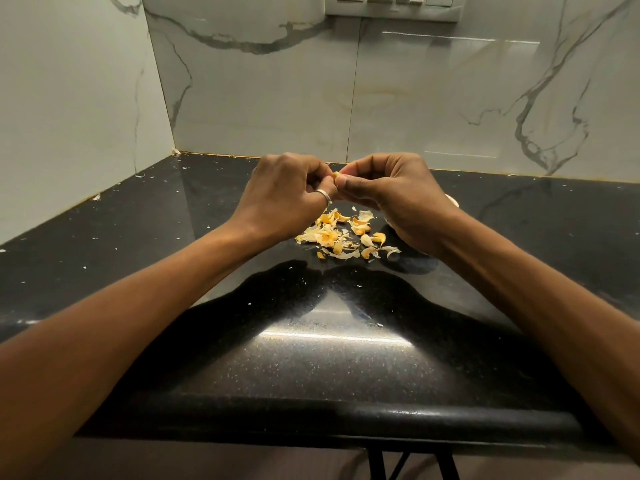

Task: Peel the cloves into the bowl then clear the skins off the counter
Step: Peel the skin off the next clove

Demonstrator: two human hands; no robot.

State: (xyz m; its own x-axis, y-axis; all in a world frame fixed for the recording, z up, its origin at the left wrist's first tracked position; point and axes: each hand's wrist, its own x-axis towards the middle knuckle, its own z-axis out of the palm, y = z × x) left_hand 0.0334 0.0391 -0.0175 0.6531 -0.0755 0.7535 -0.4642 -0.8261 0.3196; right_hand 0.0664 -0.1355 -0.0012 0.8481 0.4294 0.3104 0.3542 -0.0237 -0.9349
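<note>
On my feed both hands are raised over the back of the black counter [329, 358], meeting near the middle of the view. The left hand [287, 188] is curled tight, fingertips pinching 1 small yellow clove [335, 174]. The right hand [391, 192] is curled too, thumb and forefinger nipping the same clove from the other side. The clove is held in the air between the 2 hands, above the counter, and only its tip shows. A ring [323, 196] sits on a left finger.

Just below the hands, a loose pile of skins [341, 235] lies on the counter, papery and yellow-white. A few plumper pieces sit among them, and I cannot tell whether those are whole cloves. Both forearms reach in from the near corners and hide much of the counter on each side. The right wrist covers whatever stands behind it; only a pale edge [453, 200] peeks out, and I cannot tell what it is.

Small white flecks [138, 175] dot the left side of the counter. A marble wall [259, 98] rises behind, with a switch plate [394, 6] at the top.
</note>
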